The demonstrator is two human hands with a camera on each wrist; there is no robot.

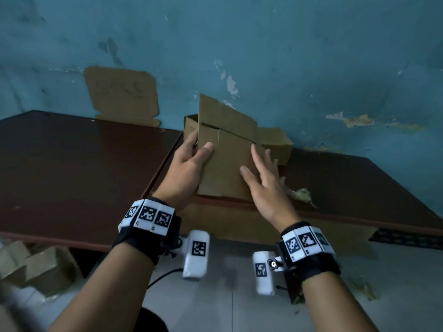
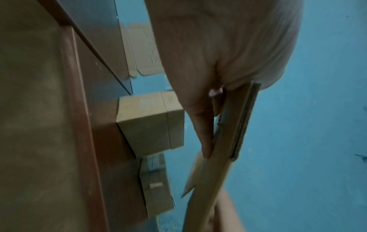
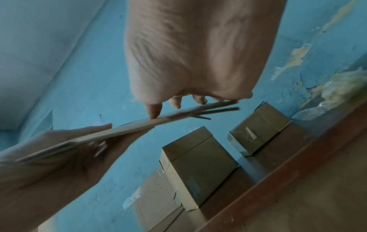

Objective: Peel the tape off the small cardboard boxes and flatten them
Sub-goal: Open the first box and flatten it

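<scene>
A flattened brown cardboard box (image 1: 225, 161) stands tilted above the join of two dark tables. My left hand (image 1: 191, 156) grips its left edge, thumb on the front face and fingers behind. My right hand (image 1: 260, 173) lies flat on the sheet's right part with straight fingers. The left wrist view shows the sheet (image 2: 224, 141) edge-on between thumb and fingers (image 2: 204, 130). In the right wrist view my fingertips (image 3: 152, 112) touch the sheet (image 3: 119, 130). Two closed small boxes stand behind it, one on the left (image 1: 190, 125) and one on the right (image 1: 275, 142).
Another flattened carton (image 1: 122, 97) leans on the blue wall at the back of the left table (image 1: 72, 164). A crumpled wad of tape (image 1: 299, 195) lies on the right table (image 1: 347, 188). More small boxes (image 1: 36, 267) sit on the floor at lower left.
</scene>
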